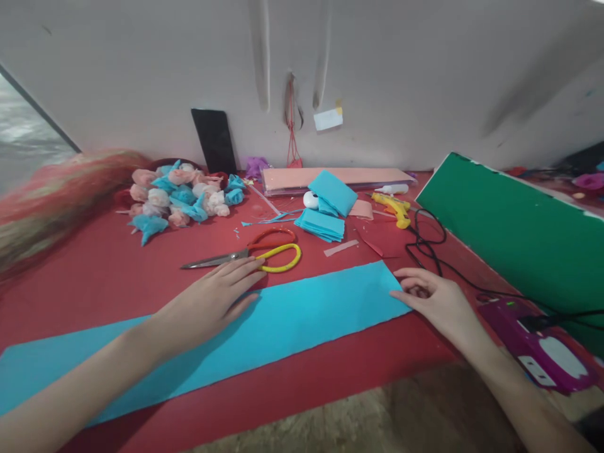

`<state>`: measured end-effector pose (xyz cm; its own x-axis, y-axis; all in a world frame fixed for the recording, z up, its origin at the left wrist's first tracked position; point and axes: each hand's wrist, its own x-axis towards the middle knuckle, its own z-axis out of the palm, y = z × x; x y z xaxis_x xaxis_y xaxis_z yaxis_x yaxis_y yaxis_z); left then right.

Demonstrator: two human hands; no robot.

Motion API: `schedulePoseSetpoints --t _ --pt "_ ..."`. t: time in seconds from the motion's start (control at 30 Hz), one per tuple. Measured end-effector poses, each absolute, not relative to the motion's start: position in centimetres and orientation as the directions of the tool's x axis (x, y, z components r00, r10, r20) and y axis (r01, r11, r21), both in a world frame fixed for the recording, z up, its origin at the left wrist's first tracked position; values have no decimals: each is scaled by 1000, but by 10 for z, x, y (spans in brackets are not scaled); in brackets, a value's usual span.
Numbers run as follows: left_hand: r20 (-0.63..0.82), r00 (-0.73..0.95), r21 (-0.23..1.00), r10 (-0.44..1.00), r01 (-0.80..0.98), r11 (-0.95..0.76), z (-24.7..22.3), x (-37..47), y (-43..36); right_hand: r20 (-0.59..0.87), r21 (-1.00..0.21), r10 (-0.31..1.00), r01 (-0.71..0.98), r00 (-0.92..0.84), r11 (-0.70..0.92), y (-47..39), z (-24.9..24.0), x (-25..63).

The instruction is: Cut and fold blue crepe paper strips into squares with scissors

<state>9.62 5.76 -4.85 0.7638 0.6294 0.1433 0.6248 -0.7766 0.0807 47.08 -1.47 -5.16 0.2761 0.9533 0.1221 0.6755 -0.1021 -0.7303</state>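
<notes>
A long strip of blue crepe paper (302,321) lies flat across the red table. Over its upper edge rests my left hand (219,296), flat with the fingers stretched out, the fingertips close to the scissors' handles. At the strip's right end, my right hand (427,296) pinches the paper's edge between thumb and fingers. The scissors (245,254), with one red and one yellow handle, lie just above the strip, blades pointing left. Beyond them sits a stack of cut blue paper pieces (321,225), with a folded blue piece (334,194) behind it.
Pink, white and blue paper flowers (182,195) are heaped at the back left. A yellow glue gun (394,207) with a black cord lies back right. A purple power strip (538,346) and a green board (519,233) stand at right. A phone (214,139) leans on the wall.
</notes>
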Motion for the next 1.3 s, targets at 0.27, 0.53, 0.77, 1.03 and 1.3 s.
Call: schedulePoseSetpoints --t 0.27,0.53,0.77,1.03,1.3 --pt "145 739 130 658 645 -753 -43 88 83 111 -724 941 674 320 -144 -16 -50 474" --pt "297 793 77 532 536 -841 -28 122 67 175 -695 925 708 336 -126 -17 -51 473" --pt "223 922 89 315 303 -949 -38 159 38 263 -717 927 697 266 4 -23 -45 461" --pt "306 893 124 329 305 -944 -52 156 40 108 -556 857 684 -503 472 -45 -40 435" --pt "372 870 125 324 298 -946 -52 156 38 62 -148 734 721 -676 677 -44 -50 421"
